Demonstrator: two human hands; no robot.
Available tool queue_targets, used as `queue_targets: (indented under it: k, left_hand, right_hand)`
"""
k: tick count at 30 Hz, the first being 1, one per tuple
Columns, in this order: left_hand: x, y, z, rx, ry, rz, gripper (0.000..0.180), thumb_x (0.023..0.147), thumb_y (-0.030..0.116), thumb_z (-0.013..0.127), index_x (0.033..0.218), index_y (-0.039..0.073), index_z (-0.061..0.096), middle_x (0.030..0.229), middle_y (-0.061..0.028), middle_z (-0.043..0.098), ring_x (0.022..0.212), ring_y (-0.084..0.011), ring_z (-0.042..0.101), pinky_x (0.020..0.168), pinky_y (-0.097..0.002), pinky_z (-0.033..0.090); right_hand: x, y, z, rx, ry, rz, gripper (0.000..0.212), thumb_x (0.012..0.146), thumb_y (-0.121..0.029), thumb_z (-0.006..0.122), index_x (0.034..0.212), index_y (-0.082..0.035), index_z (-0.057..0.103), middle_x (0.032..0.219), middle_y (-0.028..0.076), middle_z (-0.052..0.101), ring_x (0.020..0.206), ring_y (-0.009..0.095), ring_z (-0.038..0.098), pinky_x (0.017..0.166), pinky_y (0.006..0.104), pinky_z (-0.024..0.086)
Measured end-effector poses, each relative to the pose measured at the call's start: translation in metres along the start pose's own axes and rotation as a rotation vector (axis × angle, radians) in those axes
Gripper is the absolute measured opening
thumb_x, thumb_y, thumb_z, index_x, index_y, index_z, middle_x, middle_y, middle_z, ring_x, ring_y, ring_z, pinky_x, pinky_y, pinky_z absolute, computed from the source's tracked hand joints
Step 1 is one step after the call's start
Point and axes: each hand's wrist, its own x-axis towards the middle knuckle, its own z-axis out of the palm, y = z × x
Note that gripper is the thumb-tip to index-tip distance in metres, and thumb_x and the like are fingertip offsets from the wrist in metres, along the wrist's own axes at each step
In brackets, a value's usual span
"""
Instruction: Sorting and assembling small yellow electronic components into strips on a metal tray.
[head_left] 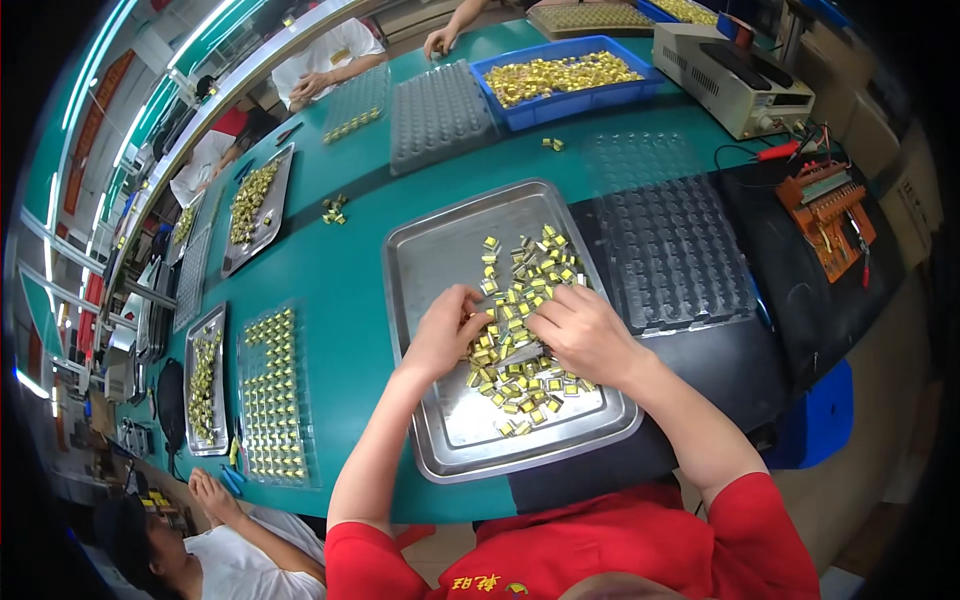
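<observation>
A silver metal tray lies before me with a heap of small yellow-and-silver transformer-like parts in its middle and right side. My left hand is at the heap's left edge. Its thumb and fingers are curled together at the parts; what they pinch is hidden. My right hand bends over the heap's right side with its fingers closed downward. Its fingertips are partly hidden, so I cannot make out what they hold. Just below them a thin grey metal piece lies among the parts.
Clear plastic cell trays are stacked to the right, near an orange fixture and a bench power unit. A blue bin of parts stands beyond. To the left are a filled cell tray and a co-worker's hands.
</observation>
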Motion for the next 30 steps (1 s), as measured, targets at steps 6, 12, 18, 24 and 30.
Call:
queue_targets:
  k: [6, 12, 18, 24, 30]
  left_hand:
    - [-0.010, 0.011, -0.018, -0.091, -0.127, -0.084, 0.022, 0.089, 0.010, 0.070, 0.107, 0.002, 0.060, 0.088, -0.0048, 0.058, 0.073, -0.0099, 0.054, 0.069, -0.0269, 0.048]
    - [-0.023, 0.006, -0.013, 0.005, 0.081, -0.070, 0.019, 0.090, 0.007, 0.068, 0.105, 0.002, 0.060, 0.092, -0.0078, 0.057, 0.077, -0.0140, 0.057, 0.070, -0.0280, 0.050]
    - [-0.033, 0.000, -0.022, -0.015, 0.206, -0.012, 0.012, 0.091, 0.006, 0.065, 0.104, 0.003, 0.065, 0.108, -0.0093, 0.055, 0.087, -0.0162, 0.059, 0.078, -0.0273, 0.050]
    - [-0.053, 0.010, -0.020, -0.870, 0.139, -0.231, 0.015, 0.095, 0.005, 0.062, 0.110, 0.003, 0.063, 0.121, -0.0077, 0.059, 0.091, -0.0107, 0.059, 0.086, -0.0249, 0.048]
    - [-0.045, 0.016, -0.001, -1.210, 0.201, -0.184, 0.018, 0.096, 0.005, 0.060, 0.114, 0.004, 0.057, 0.112, -0.0079, 0.062, 0.091, -0.0112, 0.059, 0.084, -0.0253, 0.049]
  right_hand:
    - [-0.002, 0.002, 0.001, -0.016, -0.002, -0.024, 0.020, 0.065, -0.005, 0.065, 0.085, -0.006, 0.063, 0.078, 0.003, 0.056, 0.082, 0.021, 0.056, 0.071, 0.0345, 0.047]
    - [0.001, 0.001, -0.002, -0.028, -0.003, 0.002, 0.016, 0.070, -0.007, 0.062, 0.086, -0.006, 0.064, 0.080, 0.003, 0.058, 0.082, 0.022, 0.057, 0.073, 0.0347, 0.047]
    - [-0.001, 0.003, -0.002, -0.023, 0.020, -0.012, 0.015, 0.070, -0.007, 0.062, 0.084, -0.005, 0.064, 0.079, 0.005, 0.057, 0.080, 0.023, 0.057, 0.071, 0.0350, 0.047]
    - [0.003, 0.003, -0.008, -0.066, 0.001, -0.011, 0.015, 0.073, -0.010, 0.061, 0.086, -0.004, 0.064, 0.079, 0.005, 0.057, 0.079, 0.021, 0.057, 0.070, 0.0335, 0.047]
    - [0.002, 0.003, -0.009, -0.037, 0.018, -0.016, 0.015, 0.072, -0.010, 0.061, 0.086, -0.004, 0.063, 0.078, 0.005, 0.056, 0.078, 0.021, 0.057, 0.069, 0.0331, 0.047]
